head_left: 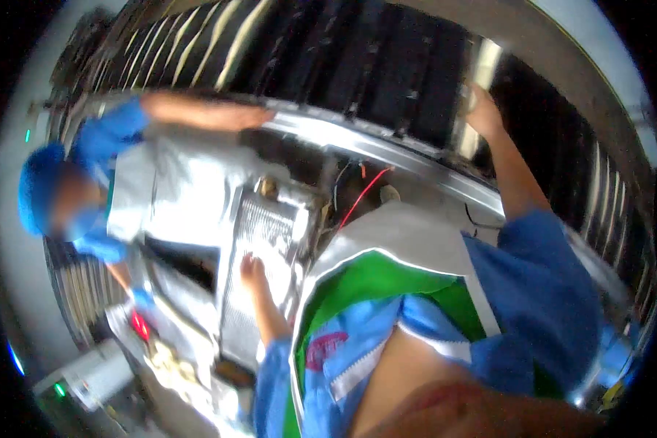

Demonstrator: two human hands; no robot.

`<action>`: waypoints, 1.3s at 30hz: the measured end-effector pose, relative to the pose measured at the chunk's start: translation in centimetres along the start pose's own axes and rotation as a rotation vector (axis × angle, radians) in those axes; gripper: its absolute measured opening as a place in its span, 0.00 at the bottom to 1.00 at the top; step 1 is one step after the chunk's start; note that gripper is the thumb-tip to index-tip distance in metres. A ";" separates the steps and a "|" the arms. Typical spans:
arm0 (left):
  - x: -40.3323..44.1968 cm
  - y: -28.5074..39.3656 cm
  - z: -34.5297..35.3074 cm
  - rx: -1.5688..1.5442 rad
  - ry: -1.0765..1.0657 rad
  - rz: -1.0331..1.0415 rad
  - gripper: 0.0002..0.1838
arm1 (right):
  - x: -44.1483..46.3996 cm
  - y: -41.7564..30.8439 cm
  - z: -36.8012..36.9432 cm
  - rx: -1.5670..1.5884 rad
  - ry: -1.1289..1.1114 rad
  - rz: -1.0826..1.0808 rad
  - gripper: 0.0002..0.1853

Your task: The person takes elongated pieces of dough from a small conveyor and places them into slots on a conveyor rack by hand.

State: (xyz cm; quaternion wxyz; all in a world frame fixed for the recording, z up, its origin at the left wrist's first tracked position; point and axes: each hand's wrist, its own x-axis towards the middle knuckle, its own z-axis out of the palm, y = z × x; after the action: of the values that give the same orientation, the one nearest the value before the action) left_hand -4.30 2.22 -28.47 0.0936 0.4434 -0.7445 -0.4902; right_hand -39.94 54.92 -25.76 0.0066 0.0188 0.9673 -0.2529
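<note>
Reaching with the right hand (483, 115) to a pale strip (488, 62) in the dark rack (387, 66) at far right, too blurred to tell whether clamped on it, and resting the left hand (252, 271) over a ribbed metal panel (259, 230) toward the left, fingers curled, cannot tell whether gripping. Facing the metal rail (416, 157) along the rack's near edge, with a red cord (361, 197) below it. Sharing the left side with a co-worker (171, 193), one arm outstretched to the rail, and, nearer, a yellowish heap (171, 365) beside something red (140, 325).
</note>
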 end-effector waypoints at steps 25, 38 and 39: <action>-6.6 -13.2 -17.4 0.468 0.723 -0.350 0.24 | 6.1 -13.5 5.9 -0.481 0.016 -0.416 0.33; -5.6 -20.6 -27.5 1.133 0.487 -0.417 0.22 | -4.1 -6.7 1.1 -0.266 -0.037 -0.357 0.36; -4.5 -16.9 -27.5 1.113 0.230 -0.594 0.25 | -8.0 -12.9 -0.4 -0.320 -0.071 -0.319 0.34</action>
State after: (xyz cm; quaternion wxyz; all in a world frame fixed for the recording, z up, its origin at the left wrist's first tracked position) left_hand 23.73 -14.28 -27.04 -0.2110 0.6629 -0.7182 0.0154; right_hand -32.42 43.63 -18.93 0.0035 -0.1447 0.9849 -0.0944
